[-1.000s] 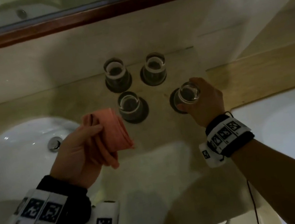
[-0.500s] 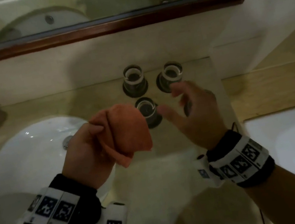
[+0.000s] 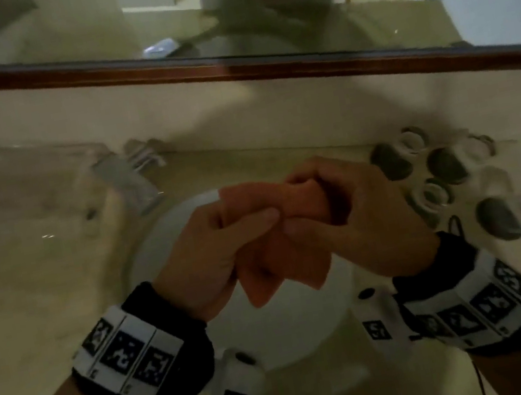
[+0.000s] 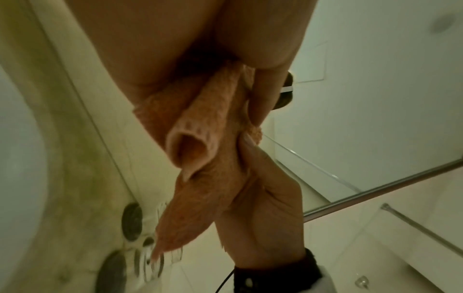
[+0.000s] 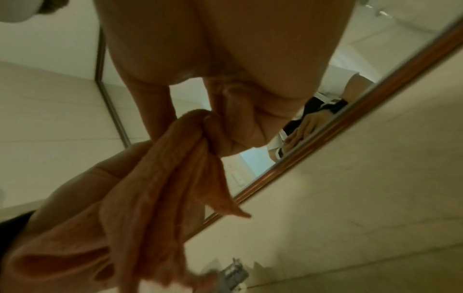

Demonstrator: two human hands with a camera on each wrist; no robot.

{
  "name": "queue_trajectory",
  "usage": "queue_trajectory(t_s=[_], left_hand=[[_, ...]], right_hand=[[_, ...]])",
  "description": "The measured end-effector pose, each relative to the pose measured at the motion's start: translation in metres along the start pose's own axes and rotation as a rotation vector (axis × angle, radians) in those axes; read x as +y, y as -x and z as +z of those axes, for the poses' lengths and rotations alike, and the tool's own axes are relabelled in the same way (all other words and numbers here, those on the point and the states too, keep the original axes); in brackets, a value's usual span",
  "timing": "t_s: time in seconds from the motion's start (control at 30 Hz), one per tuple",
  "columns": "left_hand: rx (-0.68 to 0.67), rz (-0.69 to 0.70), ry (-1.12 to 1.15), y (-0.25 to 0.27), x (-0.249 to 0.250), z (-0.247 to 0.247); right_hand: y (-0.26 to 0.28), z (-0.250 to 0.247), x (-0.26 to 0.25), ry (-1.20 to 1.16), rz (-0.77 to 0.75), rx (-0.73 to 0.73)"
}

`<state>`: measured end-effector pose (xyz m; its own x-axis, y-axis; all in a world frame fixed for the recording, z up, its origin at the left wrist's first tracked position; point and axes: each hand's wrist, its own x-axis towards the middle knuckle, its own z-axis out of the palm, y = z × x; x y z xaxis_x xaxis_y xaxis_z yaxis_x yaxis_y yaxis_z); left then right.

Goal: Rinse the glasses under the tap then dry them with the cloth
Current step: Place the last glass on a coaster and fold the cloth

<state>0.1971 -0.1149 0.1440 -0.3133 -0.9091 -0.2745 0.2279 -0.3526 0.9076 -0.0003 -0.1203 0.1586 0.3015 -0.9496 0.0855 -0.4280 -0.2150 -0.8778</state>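
Both my hands grip a folded orange cloth (image 3: 284,262) above the white sink. My left hand (image 3: 249,223) grips its left side, thumb on top. Fingers of my right hand (image 3: 305,203) are curled over the cloth's top right edge. In the left wrist view the cloth (image 4: 200,158) hangs in folds between my palm and my right hand (image 4: 265,208). The right wrist view shows the cloth (image 5: 162,188) bunched at my fingertips, with my left hand (image 5: 87,188) behind it. Several clear glasses (image 3: 433,198) stand on the counter to my right; neither hand touches them.
Dark round coasters (image 3: 500,221) lie under and among the glasses. The chrome tap (image 3: 131,181) sits at the sink's (image 3: 288,324) back left, blurred. A wood-framed mirror (image 3: 263,64) runs along the wall behind the beige counter (image 3: 39,271).
My right hand let go of the front right glass, swung left and took hold of the cloth. Both hands and the view shifted left, over the sink.
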Motion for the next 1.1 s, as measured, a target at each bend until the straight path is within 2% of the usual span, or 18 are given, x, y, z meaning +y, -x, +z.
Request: queue_trajectory(t_s=[0.1, 0.2, 0.3, 0.37, 0.6, 0.73, 0.8, 0.9, 0.97, 1.1], left_hand=[[0.022, 0.121, -0.090, 0.025, 0.029, -0.074], [0.086, 0.207, -0.194, 0.046, 0.055, -0.147], [0.184, 0.248, -0.311, 0.060, 0.074, -0.210], [0.232, 0.266, -0.412, 0.063, 0.085, -0.245], [0.442, 0.269, -0.745, 0.025, 0.113, -0.341], [0.404, 0.310, -0.801, -0.004, 0.115, -0.377], [0.391, 0.256, -0.904, -0.012, 0.098, -0.396], [0.284, 0.051, -1.177, -0.012, 0.061, -0.411], [0.248, -0.062, -1.208, -0.009, 0.043, -0.411], [0.284, -0.142, -1.102, -0.004, 0.039, -0.402]], right_hand=[[-0.031, 0.060, -0.038, -0.097, -0.027, 0.017], [-0.064, 0.114, -0.070, -0.179, -0.009, -0.033], [-0.094, 0.161, -0.097, -0.129, -0.018, -0.110], [-0.116, 0.190, -0.106, -0.061, -0.030, -0.097], [-0.201, 0.269, -0.105, 0.088, 0.044, 0.067], [-0.233, 0.294, -0.101, 0.208, -0.008, 0.158], [-0.238, 0.308, -0.092, 0.280, 0.016, 0.087], [-0.232, 0.335, -0.069, 0.509, 0.140, -0.291], [-0.224, 0.345, -0.062, 0.649, 0.187, -0.446], [-0.218, 0.342, -0.066, 0.591, 0.205, -0.406]])
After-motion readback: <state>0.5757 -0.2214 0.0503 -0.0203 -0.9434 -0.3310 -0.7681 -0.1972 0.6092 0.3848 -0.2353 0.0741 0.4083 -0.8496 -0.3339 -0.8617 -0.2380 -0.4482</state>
